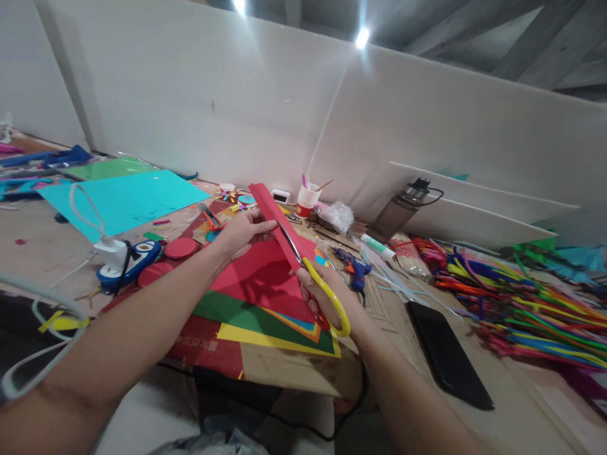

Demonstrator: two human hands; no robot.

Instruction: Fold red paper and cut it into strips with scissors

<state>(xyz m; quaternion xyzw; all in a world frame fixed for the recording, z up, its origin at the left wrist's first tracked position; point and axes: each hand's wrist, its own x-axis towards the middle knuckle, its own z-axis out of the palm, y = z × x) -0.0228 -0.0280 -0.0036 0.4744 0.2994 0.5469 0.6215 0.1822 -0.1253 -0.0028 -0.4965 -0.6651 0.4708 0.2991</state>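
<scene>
My left hand (pixel 241 232) pinches a folded strip of red paper (pixel 269 205) between thumb and fingers, holding it up at a slant. Yellow-handled scissors (pixel 337 303) are in my right hand (pixel 315 287), whose fingers go through the handle loops. The scissor blades lie along the red strip, pointing away from me toward my left thumb. Below both hands lies a stack of coloured sheets, with a red sheet (pixel 265 278) on top and green paper (pixel 246 316) and yellow paper (pixel 279 342) showing at the near edge.
Red discs (pixel 180 248) and a blue power strip (pixel 130 265) lie left. A blue glue gun (pixel 358 272), paper cups (pixel 307 201) and a bottle (pixel 401 208) stand or lie beyond. On the right are a black phone (pixel 448 354) and bundled pipe cleaners (pixel 535 309).
</scene>
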